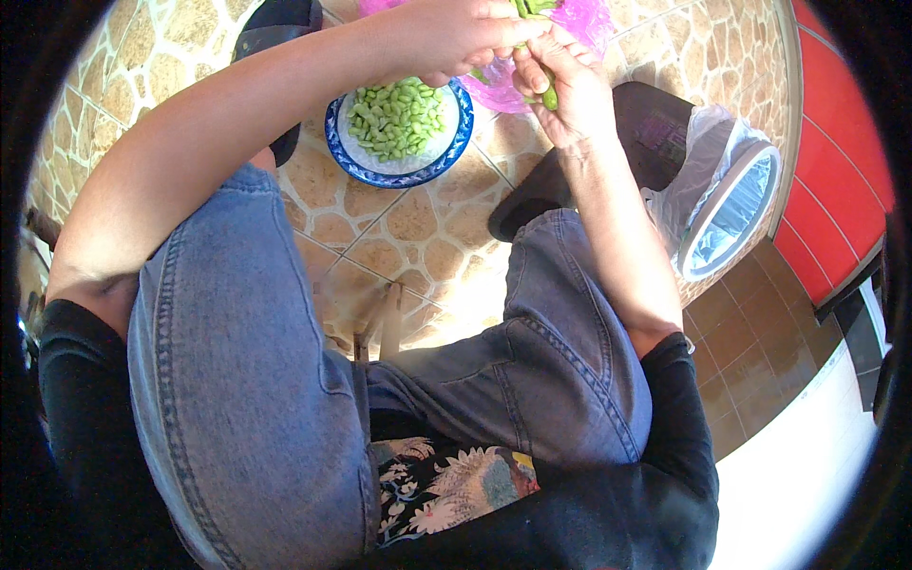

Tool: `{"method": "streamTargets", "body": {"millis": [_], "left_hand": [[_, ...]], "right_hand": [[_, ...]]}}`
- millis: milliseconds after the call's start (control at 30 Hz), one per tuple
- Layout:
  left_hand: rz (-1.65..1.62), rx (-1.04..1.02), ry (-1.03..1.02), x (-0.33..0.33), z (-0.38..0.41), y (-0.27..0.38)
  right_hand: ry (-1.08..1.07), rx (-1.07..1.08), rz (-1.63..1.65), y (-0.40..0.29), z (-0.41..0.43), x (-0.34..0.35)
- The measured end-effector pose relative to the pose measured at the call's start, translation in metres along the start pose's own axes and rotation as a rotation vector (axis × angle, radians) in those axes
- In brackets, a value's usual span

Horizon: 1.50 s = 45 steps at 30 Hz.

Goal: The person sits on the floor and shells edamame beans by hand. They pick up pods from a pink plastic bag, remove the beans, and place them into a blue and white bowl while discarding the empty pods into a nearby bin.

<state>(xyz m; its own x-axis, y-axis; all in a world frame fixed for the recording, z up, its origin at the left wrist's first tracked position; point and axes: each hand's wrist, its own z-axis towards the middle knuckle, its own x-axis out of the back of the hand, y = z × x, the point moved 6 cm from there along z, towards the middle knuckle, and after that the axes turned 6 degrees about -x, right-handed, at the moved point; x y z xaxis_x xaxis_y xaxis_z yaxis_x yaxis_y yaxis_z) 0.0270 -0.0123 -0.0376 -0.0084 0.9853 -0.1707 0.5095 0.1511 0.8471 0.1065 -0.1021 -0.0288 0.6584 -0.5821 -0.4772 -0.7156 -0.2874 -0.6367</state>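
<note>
At the top edge, my left hand meets my right hand, their fingertips touching. My right hand grips a green bean pod, whose lower end pokes out below the fingers. The fingers of my left hand close on green pod material at the meeting point, partly hidden by the fingers. More green pods show just above, cut off by the frame. Shelled green beans lie heaped in a white bowl with a blue patterned rim, below my left hand. A pink plastic bag spreads behind both hands.
Right of my right forearm stands a small bin lined with a clear plastic bag. My dark shoes rest on the stone-patterned tile floor. My jeans-clad knees flank the view. A red panel borders the right side.
</note>
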Motion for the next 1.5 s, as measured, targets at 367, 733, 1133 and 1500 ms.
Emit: {"method": "streamTargets", "body": {"millis": [367, 733, 1133, 1500], "left_hand": [[0.448, -0.624, 0.167, 0.002, 0.010, -0.004], [-0.317, 0.018, -0.023, -0.005, 0.009, -0.012], [0.519, -0.181, -0.395, -0.020, 0.002, -0.032], [0.847, -0.176, -0.087, 0.022, 0.009, -0.057]], "right_hand": [[0.087, -0.109, 0.152, 0.014, 0.003, 0.000], [0.113, -0.016, -0.133, 0.004, 0.001, 0.011], [1.135, 0.490, -1.493, -0.203, -0.222, 0.105], [0.411, 0.161, -1.485, -0.090, -0.034, 0.043]]}}
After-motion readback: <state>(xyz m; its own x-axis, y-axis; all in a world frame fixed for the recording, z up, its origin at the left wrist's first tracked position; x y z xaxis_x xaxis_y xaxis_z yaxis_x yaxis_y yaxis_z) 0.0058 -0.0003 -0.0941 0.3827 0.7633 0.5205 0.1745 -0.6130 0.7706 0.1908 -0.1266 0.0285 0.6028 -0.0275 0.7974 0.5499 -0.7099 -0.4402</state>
